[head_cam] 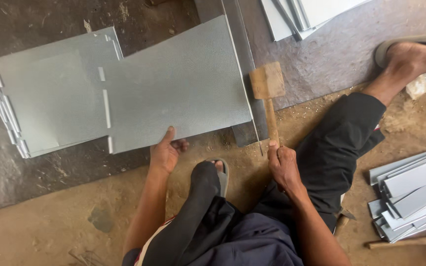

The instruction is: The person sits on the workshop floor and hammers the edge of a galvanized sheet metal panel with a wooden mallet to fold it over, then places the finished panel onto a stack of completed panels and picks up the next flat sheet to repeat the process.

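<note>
I sit on a dirt floor (40, 231) strewn with sawdust. A stack of grey metal sheets (50, 103) lies on it; right of that stack, a dark steel bar (245, 54), and beyond it folded metal strips (415, 192).

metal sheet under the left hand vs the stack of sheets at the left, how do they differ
The metal sheet is a single piece, gripped at its near edge by the left hand; the stack of sheets is many layers, untouched. The sheet lies partly over the stack and reaches an angle bar by the mallet. Both are grey with notched edges.
</note>
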A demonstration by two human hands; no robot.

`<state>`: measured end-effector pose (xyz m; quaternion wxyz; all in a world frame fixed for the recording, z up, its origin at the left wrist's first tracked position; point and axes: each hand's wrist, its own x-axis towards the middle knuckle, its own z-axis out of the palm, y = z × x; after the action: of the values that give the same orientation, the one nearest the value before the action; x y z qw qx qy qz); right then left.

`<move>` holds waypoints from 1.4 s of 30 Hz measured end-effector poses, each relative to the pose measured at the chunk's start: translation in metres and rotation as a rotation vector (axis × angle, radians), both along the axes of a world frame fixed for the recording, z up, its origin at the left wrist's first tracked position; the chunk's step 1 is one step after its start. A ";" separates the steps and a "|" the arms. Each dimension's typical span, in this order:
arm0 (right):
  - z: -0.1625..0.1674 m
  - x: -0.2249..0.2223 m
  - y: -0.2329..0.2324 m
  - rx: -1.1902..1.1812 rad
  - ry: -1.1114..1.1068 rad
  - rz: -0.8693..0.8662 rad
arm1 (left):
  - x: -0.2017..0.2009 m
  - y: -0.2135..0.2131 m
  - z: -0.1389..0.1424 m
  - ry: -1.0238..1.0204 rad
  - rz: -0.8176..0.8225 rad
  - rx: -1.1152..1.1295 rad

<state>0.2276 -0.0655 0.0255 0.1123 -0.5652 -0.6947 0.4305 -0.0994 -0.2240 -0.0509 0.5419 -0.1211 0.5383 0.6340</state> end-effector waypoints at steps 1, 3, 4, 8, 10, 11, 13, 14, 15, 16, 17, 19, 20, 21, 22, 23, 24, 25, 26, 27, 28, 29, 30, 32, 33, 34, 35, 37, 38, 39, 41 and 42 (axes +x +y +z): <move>0.004 0.001 0.000 -0.037 -0.004 -0.015 | -0.002 -0.004 -0.005 -0.096 -0.069 -0.010; 0.011 0.003 0.002 0.006 0.017 0.008 | 0.004 -0.010 -0.007 -0.075 -0.426 0.068; 0.013 0.004 0.003 0.095 0.050 0.043 | 0.010 -0.010 -0.004 -0.056 -0.605 0.120; 0.014 -0.002 0.011 0.172 0.072 0.053 | 0.037 0.030 0.031 0.494 -1.070 0.061; 0.011 -0.014 0.023 0.133 0.004 0.023 | 0.038 0.087 0.051 0.873 -1.039 0.093; 0.011 -0.021 0.030 0.113 -0.031 0.009 | 0.038 0.115 0.062 1.091 -0.955 0.175; 0.012 -0.037 0.047 0.127 -0.017 0.000 | 0.032 0.179 0.078 1.586 -1.106 0.030; 0.015 -0.044 0.056 0.133 -0.011 -0.004 | 0.028 0.207 0.084 1.622 -1.203 -0.094; 0.018 -0.051 0.062 0.178 0.067 0.004 | 0.024 0.227 0.089 1.644 -1.301 -0.225; 0.022 -0.057 0.068 0.218 0.143 0.012 | 0.022 0.240 0.092 1.623 -1.341 -0.274; 0.026 -0.063 0.075 0.257 0.220 0.021 | 0.020 0.250 0.093 1.600 -1.381 -0.324; 0.030 -0.076 0.089 0.362 0.198 0.101 | 0.021 0.261 0.094 1.589 -1.444 -0.387; 0.030 -0.082 0.096 0.415 0.188 0.139 | 0.022 0.262 0.093 1.606 -1.463 -0.399; 0.027 -0.090 0.105 0.373 0.135 0.148 | 0.023 0.263 0.092 1.624 -1.488 -0.409; 0.024 -0.096 0.114 0.327 0.079 0.158 | 0.024 0.262 0.091 1.638 -1.470 -0.403; 0.020 -0.099 0.118 0.283 0.022 0.173 | 0.025 0.262 0.090 1.650 -1.445 -0.398; 0.017 -0.100 0.121 0.305 0.053 0.167 | 0.026 0.262 0.089 1.671 -1.408 -0.393; 0.014 -0.101 0.123 0.329 0.087 0.158 | 0.027 0.262 0.089 1.678 -1.398 -0.381; 0.011 -0.100 0.124 0.350 0.120 0.156 | 0.027 0.262 0.089 1.679 -1.385 -0.374; 0.010 -0.099 0.124 0.354 0.121 0.172 | 0.027 0.262 0.088 1.665 -1.381 -0.374; 0.010 -0.096 0.121 0.348 0.116 0.180 | 0.028 0.261 0.088 1.654 -1.386 -0.385; 0.011 -0.093 0.119 0.352 0.116 0.183 | 0.028 0.261 0.088 1.655 -1.387 -0.392; 0.013 -0.090 0.115 0.333 0.102 0.179 | 0.028 0.262 0.089 1.669 -1.378 -0.394; 0.021 -0.083 0.107 0.292 0.070 0.155 | 0.028 0.262 0.089 1.656 -1.406 -0.383; 0.024 -0.080 0.103 0.325 0.115 0.153 | 0.027 0.263 0.089 1.650 -1.409 -0.384; 0.029 -0.075 0.094 0.342 0.155 0.157 | 0.027 0.264 0.089 1.661 -1.399 -0.388; 0.032 -0.069 0.086 0.350 0.191 0.158 | 0.027 0.265 0.090 1.664 -1.399 -0.391; 0.034 -0.060 0.073 0.281 0.056 0.167 | 0.028 0.267 0.091 1.680 -1.392 -0.407; 0.034 -0.054 0.068 0.248 -0.012 0.164 | 0.029 0.268 0.091 1.677 -1.396 -0.420; 0.035 -0.047 0.059 0.232 0.046 0.125 | 0.029 0.267 0.091 1.670 -1.405 -0.433; 0.036 -0.034 0.043 0.203 0.167 0.069 | 0.031 0.267 0.092 1.685 -1.391 -0.437; 0.037 -0.029 0.037 0.243 0.099 0.120 | 0.032 0.265 0.092 1.676 -1.396 -0.443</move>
<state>0.1989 -0.0286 0.0622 0.1878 -0.4831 -0.7678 0.3766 -0.0675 0.0407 0.0407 0.2109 0.5809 0.7852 -0.0392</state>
